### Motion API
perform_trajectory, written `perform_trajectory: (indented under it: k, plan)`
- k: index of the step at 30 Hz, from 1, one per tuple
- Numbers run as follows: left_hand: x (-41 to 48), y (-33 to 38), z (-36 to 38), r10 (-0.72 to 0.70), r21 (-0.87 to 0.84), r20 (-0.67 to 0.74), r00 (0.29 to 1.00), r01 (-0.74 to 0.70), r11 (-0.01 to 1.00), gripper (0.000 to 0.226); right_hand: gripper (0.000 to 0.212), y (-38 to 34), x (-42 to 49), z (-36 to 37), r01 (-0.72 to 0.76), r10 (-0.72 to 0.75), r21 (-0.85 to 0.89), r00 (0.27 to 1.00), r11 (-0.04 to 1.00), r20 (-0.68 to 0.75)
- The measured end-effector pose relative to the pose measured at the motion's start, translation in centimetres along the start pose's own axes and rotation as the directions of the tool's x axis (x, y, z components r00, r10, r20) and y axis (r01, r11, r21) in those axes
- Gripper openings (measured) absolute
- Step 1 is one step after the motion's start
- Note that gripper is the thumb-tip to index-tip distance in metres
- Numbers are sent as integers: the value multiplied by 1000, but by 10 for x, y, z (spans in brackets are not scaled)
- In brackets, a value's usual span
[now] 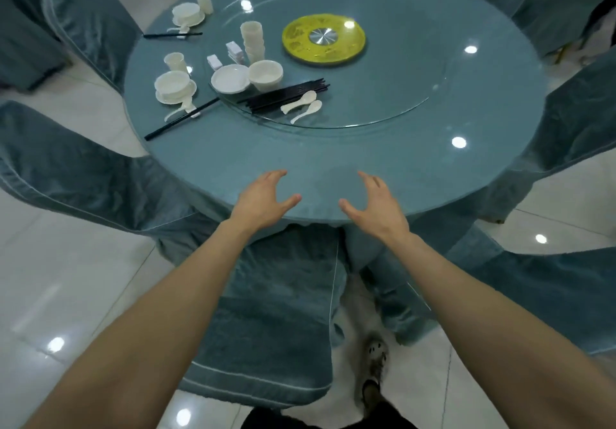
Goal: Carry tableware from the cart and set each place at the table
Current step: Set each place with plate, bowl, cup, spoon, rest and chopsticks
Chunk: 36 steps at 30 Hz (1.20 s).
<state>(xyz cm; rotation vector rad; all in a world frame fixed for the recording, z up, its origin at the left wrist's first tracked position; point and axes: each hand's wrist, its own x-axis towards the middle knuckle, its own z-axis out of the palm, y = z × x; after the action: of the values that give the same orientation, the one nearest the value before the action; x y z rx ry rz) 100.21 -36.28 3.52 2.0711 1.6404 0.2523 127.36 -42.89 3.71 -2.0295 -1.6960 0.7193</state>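
Observation:
My left hand [263, 197] and my right hand [373, 203] reach out side by side over the near edge of the round blue table [433, 168], both empty with fingers spread. On the glass turntable [383, 108] lie a stack of white cups [253, 42], a white plate [230, 78], a white bowl [265, 75], a bundle of black chopsticks [286, 94] and two white spoons [301, 105]. Two set places are at the left: one [175, 87] with bowl, cup, spoon and chopsticks, another [188, 15] further back.
A yellow disc [323, 40] sits at the turntable's centre. Small white rests [233, 52] stand beside the cups. Blue-covered chairs ring the table, one [266, 312] directly below my arms, others at left [83, 168] and right [566, 115]. The floor is glossy white tile.

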Motion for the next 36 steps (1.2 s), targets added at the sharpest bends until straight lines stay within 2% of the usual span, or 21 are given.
perform_trajectory:
  k: [7,15,24,32,36]
  plan:
    - [12,54,29,-135,-43,-47,990,133,990,80,87,44,48,-39,68,-68,0,992,998,107]
    - [39,80,8,-214,-33,-120,969,212,977,78,86,44,95,-67,176,-176,16,976,984,125]
    - [83,63,13,-285,-46,-120,951,282,958,79,83,41,144,-55,245,-244,13,957,970,157]
    - [165,18,29,-392,-103,-54,918,385,917,78,81,27,235,-32,237,-218,-59,949,970,228]
    - [196,-9,39,-428,-66,-28,903,425,903,75,79,10,282,-11,231,-198,-96,942,968,272]
